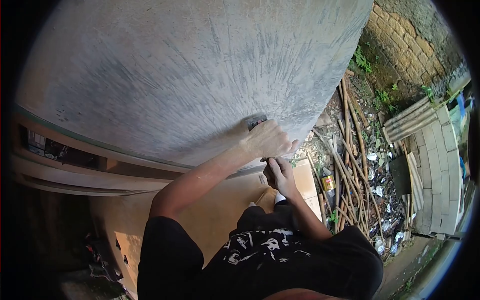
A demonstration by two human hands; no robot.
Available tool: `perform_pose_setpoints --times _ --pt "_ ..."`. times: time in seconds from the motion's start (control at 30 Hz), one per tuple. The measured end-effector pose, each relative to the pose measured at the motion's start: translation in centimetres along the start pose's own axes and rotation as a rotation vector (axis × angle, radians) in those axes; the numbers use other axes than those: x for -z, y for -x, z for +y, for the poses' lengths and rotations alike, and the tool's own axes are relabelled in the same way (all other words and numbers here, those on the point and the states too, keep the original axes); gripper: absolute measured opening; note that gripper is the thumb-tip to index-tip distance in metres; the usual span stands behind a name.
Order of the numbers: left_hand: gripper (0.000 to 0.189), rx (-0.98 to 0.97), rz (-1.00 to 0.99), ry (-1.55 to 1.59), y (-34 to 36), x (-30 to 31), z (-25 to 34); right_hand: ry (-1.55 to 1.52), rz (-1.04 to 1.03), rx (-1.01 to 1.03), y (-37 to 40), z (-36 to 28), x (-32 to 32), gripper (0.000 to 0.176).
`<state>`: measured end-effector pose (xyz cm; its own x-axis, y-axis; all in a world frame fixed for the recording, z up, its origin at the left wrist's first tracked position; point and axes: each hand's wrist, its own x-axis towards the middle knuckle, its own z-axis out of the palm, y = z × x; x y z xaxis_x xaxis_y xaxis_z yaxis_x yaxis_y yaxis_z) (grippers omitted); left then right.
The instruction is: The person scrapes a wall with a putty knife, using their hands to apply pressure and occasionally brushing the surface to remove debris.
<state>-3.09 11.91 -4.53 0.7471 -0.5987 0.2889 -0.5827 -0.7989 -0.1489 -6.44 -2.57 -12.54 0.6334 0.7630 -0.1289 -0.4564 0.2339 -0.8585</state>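
Note:
A large wall (210, 60), streaked grey and white, rises in front of me. My left hand (269, 139) is closed close against its lower right part. A small dark block-like tool (256, 121) shows just past the knuckles, right at the wall; I cannot tell its exact kind. Just below, my right hand (280, 176) is curled with the thumb up, and a small dark piece (265, 159) sticks out at its fingertips. The two hands are close together, and the left one partly covers what lies between them.
A tan ledge or floor (215, 205) lies beneath my arms. Right of the wall's edge are bamboo poles (348, 135), scattered litter, and a yellow-red can or packet (328, 183). Farther right stand a block wall (435, 175) and a corrugated sheet (412, 119). A recessed shelf (60, 150) is at left.

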Motion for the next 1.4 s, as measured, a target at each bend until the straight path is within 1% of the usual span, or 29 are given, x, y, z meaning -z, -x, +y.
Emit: perform_pose_setpoints --times 0.07,0.1,0.17,0.23,0.27,0.33,0.37,0.4,0.47,0.53,0.6,0.63,0.67,0.7,0.73,0.8,0.83,0.9,1.07,1.13,1.2,1.23,1.3,1.33,1.4 --pt "0.05 0.012 0.016 -0.02 -0.5 1.6 -0.7 0.01 -0.03 0.065 -0.1 -1.6 -0.6 0.027" --pt "0.05 0.013 0.014 -0.033 -0.6 2.1 -1.0 0.063 -0.042 0.091 -0.2 -2.1 -0.5 0.024" --pt "0.051 0.014 0.011 -0.048 -0.6 2.6 -1.4 0.103 -0.062 0.075 0.2 -3.4 -0.4 0.023" --pt "0.05 0.046 0.123 0.013 -0.2 2.8 -1.9 0.148 -0.071 0.075 0.5 -4.8 -0.9 0.019" --pt "0.05 0.042 0.121 0.013 -0.1 2.6 -2.0 0.145 -0.069 0.077 0.5 -4.8 -1.1 0.019" --pt "0.049 0.034 0.144 0.023 0.2 2.2 -2.1 0.357 0.066 0.196 0.8 -4.4 -1.6 0.018" --pt "0.049 0.029 0.141 0.028 0.2 2.0 -2.1 0.342 0.106 0.159 1.0 -4.5 -1.8 0.017" --pt "0.049 0.019 0.132 0.067 -0.1 2.2 -2.0 0.339 0.11 0.158 1.3 -4.7 -2.0 0.017" --pt "0.049 0.012 0.119 0.108 -0.4 2.7 -2.1 0.379 0.194 0.128 1.6 -5.2 -2.4 0.018" --pt "0.049 -0.014 0.128 0.142 -0.4 3.0 -2.2 0.377 0.207 0.121 1.8 -5.5 -2.9 0.018" --pt "0.047 -0.046 0.142 0.173 -0.3 3.2 -2.5 0.388 0.25 0.05 2.1 -5.7 -3.5 0.019" --pt "0.034 -0.106 0.092 0.155 -0.2 3.6 -2.6 0.409 0.266 0.073 2.1 -5.8 -3.9 0.019" --pt "0.025 -0.166 0.042 0.136 -0.2 4.1 -2.8 0.411 0.269 0.072 2.2 -5.9 -4.3 0.019" --pt "0.017 -0.169 -0.086 0.156 -0.3 4.6 -2.9 0.385 0.302 0.062 2.2 -6.1 -4.8 0.019" --pt "0.017 -0.168 -0.083 0.16 -0.4 4.9 -3.1 0.359 0.336 0.049 2.3 -6.4 -5.1 0.019" --pt "0.024 -0.277 -0.074 0.138 -0.5 5.2 -3.1 0.375 0.311 0.086 2.2 -6.5 -5.0 0.021" --pt "0.024 -0.28 -0.075 0.139 -0.7 4.9 -3.1 0.404 0.311 0.1 2.0 -6.0 -4.7 0.021" --pt "0.024 -0.273 -0.173 0.074 -1.0 4.4 -3.1 0.463 0.317 0.153 1.0 -4.5 -3.8 0.021" --pt "0.015 -0.243 -0.253 0.114 -0.8 4.5 -3.0 0.44 0.337 0.176 0.9 -3.9 -3.9 0.024" --pt "0.015 -0.229 -0.257 0.102 -0.8 4.3 -3.0 0.454 0.331 0.189 0.7 -3.6 -3.7 0.024" --pt "0.016 -0.259 -0.305 0.094 -0.9 4.4 -3.1 0.426 0.313 0.199 0.3 -2.9 -3.4 0.025" --pt "0.016 -0.256 -0.31 0.095 -0.9 4.6 -3.3 0.422 0.31 0.197 0.2 -2.9 -3.5 0.025" --pt "0.018 -0.264 -0.231 0.028 -0.9 5.3 -3.4 0.395 0.291 0.197 0.1 -3.6 -3.8 0.025" --pt "0.018 -0.268 -0.233 0.032 -0.9 5.7 -3.4 0.392 0.296 0.195 0.0 -4.0 -4.0 0.025" --pt "0.02 -0.184 -0.248 -0.052 -0.9 6.6 -3.4 0.39 0.266 0.244 -0.3 -4.7 -4.4 0.025"
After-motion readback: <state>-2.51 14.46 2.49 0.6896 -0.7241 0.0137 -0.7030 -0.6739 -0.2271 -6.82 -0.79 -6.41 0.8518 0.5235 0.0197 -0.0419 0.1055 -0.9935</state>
